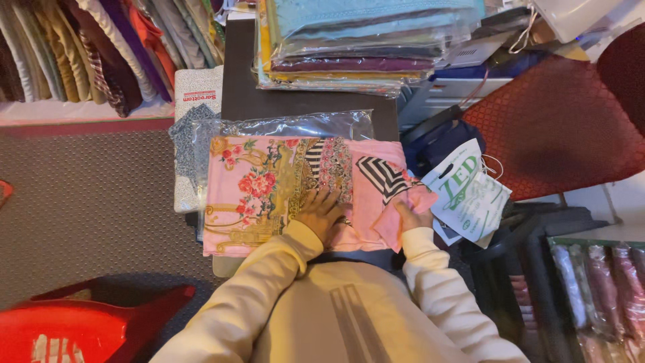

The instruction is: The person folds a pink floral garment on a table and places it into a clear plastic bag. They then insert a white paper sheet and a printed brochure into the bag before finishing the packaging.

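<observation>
I look down over my cream sleeves at a folded pink cloth [269, 195] printed with red flowers, gold scrolls and black-and-white stripes, lying across a dark surface [242, 81] in front of me. My left hand [322, 214] lies flat on the middle of the cloth, fingers spread and its grip open, pressing down, which seems to keep the fold from sliding. My right hand [411, 216] sits at the cloth's right end, its grip closed on a pink corner [396, 218] that it lifts and turns inward, as if tucking that edge over to square the fold. Just behind the cloth lies a clear plastic sleeve [295, 126], empty and crinkled, partly under the cloth's far edge. To its left sits a flat packet of blue-grey patterned fabric [185, 144]. Further back on the surface rests a stack of bagged fabrics [363, 40] in teal, purple and yellow. Just beside my right hand, off the surface's edge, hang white carrier bags with green print [470, 195]. A rail of hanging cloths [87, 47] lines the upper left, a red chair [557, 114] stands at the right, and a red plastic stool [80, 323] is at my lower left.
</observation>
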